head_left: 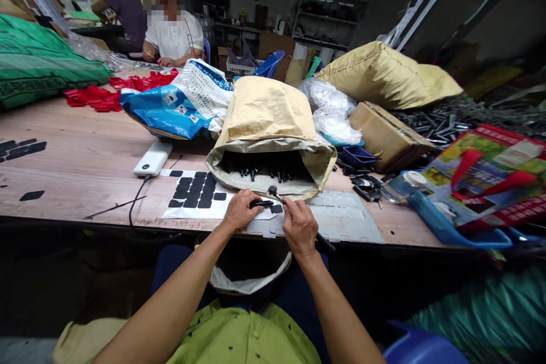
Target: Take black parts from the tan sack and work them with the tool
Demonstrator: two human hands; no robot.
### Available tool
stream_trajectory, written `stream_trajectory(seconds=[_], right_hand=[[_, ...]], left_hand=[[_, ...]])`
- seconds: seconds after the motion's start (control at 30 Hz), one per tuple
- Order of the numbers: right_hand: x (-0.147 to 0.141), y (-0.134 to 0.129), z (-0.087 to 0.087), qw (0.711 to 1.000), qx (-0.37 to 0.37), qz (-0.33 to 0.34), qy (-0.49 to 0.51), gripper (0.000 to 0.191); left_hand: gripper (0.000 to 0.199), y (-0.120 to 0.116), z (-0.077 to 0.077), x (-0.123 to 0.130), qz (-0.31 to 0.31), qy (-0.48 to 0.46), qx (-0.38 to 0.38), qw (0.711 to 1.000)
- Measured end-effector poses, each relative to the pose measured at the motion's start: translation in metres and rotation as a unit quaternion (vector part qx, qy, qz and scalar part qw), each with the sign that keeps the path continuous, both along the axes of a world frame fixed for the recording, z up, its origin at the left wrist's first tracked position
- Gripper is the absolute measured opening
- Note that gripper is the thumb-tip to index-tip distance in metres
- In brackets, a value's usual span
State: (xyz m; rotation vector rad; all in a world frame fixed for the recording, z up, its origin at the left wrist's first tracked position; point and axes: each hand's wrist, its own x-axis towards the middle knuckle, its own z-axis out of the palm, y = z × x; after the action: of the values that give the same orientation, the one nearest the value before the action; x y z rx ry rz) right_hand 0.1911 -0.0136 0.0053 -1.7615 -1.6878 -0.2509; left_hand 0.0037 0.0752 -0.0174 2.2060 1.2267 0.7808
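My left hand [243, 210] is closed on a slim black piece [262, 203] near the table's front edge. Fingers pinched, my right hand [300, 227] grips a thin, light-coloured rod with a dark rounded head [272, 189], just above the black piece. Just beyond both hands lies a tan woven sack [268, 108], its mouth facing me and several black, narrow parts [251, 174] showing inside. To the left of my left hand is a white sheet [170, 211] bearing rows of black rounded pads [199, 189]. A single black pad [277, 209] lies between my hands.
Left of the sheet sit a white power bank [153, 159] and its black cable. A blue-and-white bag [174, 105] and red pieces [96, 98] lie farther back. At right are a cardboard box [388, 136], a jar [403, 186] and a blue tray [452, 230]. Two people sit beyond.
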Motion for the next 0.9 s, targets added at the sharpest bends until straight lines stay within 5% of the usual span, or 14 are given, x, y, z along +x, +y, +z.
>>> stream_trajectory(seconds=[0.27,0.6,0.9], right_hand=[[0.024,0.028,-0.013,0.997,-0.022,-0.039,-0.057,0.025],[0.019,0.025,-0.019,0.995,-0.054,-0.037,-0.072,0.024],[0.020,0.025,-0.021,0.995,-0.055,-0.025,-0.082,0.024]], left_hand=[[0.028,0.005,-0.005,-0.002,-0.024,-0.002,-0.012,1.000],[0.045,0.002,0.003,-0.001,-0.014,0.064,0.003,0.998],[0.050,0.000,0.007,-0.002,-0.019,0.029,-0.034,0.999]])
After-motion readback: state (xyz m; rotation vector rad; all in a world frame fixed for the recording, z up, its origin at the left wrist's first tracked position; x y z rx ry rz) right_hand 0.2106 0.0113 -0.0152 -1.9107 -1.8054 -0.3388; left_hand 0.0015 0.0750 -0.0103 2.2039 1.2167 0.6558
